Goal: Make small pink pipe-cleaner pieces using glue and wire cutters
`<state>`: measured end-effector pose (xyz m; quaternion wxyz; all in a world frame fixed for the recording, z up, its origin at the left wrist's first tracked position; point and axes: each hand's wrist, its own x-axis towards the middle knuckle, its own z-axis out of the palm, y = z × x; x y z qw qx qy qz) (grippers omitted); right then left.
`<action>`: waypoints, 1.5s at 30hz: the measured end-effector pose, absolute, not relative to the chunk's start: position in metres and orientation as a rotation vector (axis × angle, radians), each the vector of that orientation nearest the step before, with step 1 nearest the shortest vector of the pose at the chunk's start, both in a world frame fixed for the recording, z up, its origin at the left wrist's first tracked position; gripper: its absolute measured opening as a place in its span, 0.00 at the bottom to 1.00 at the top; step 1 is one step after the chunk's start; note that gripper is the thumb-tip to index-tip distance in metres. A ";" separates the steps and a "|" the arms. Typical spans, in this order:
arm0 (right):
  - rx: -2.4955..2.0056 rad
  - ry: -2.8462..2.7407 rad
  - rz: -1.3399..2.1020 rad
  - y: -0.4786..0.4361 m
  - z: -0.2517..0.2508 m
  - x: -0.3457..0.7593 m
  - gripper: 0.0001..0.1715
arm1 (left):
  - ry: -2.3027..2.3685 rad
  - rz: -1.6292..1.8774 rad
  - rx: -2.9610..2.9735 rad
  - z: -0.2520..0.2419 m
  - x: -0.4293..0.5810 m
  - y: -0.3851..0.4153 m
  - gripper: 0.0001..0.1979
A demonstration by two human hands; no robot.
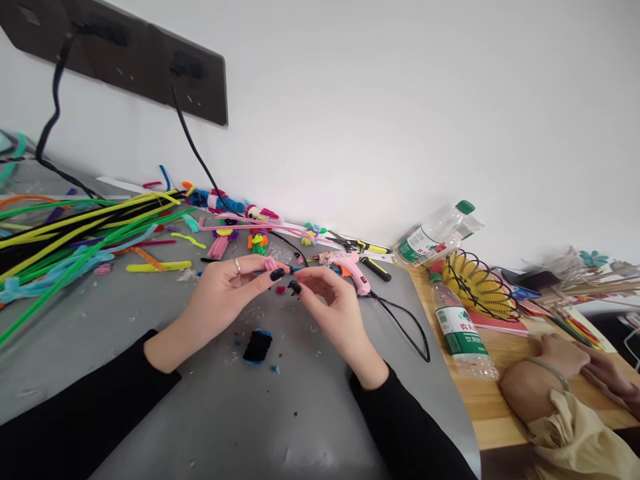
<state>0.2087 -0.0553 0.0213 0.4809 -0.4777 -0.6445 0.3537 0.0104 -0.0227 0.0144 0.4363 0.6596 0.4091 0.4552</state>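
Above the grey table mat point(320, 413) my left hand point(220, 300) is closed in a pinch on a small pink pipe-cleaner piece point(271, 264). My right hand point(335, 310) meets it from the other side, thumb and fingers pinched together. A thin dark bit shows between the two sets of fingertips; what the right fingers grip is too small to make out. Below the hands lies a black fuzzy square with blue edges point(258, 346). Just under the fingertips is a small red scrap point(280, 290). Behind the right hand rests a pink hot glue gun point(353, 267).
Long pipe cleaners point(90, 247) pile up at left. Small fuzzy figures point(215, 200) line the wall. Yellow-black pliers point(375, 268) lie behind the glue gun, its cord point(425, 343) looping right. Water bottles point(461, 333), a wire basket point(475, 287) and another person's arm point(535, 383) are at right.
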 end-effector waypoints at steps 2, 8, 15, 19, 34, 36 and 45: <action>-1.231 -1.615 0.574 -0.051 0.028 0.227 0.10 | 1.153 1.101 1.671 0.013 0.004 -0.019 0.21; -1.660 -1.552 -0.030 -0.028 0.030 0.315 0.17 | 1.228 1.137 1.616 0.007 -0.005 -0.011 0.21; -1.883 -1.720 -0.062 -0.002 0.011 0.355 0.24 | 1.258 1.176 1.778 0.002 -0.003 -0.009 0.13; -1.904 -1.741 -0.057 0.000 0.013 0.351 0.24 | 1.230 1.223 1.765 0.001 -0.004 -0.008 0.13; -2.322 -1.847 0.356 -0.036 0.058 0.297 0.10 | 1.258 1.222 1.695 0.001 -0.003 -0.006 0.18; -2.362 -1.851 0.366 -0.036 0.061 0.289 0.10 | 1.270 1.209 1.702 0.002 -0.004 -0.006 0.19; -2.557 -1.782 0.161 -0.051 0.054 0.254 0.19 | 1.259 1.209 1.732 0.005 -0.004 -0.008 0.18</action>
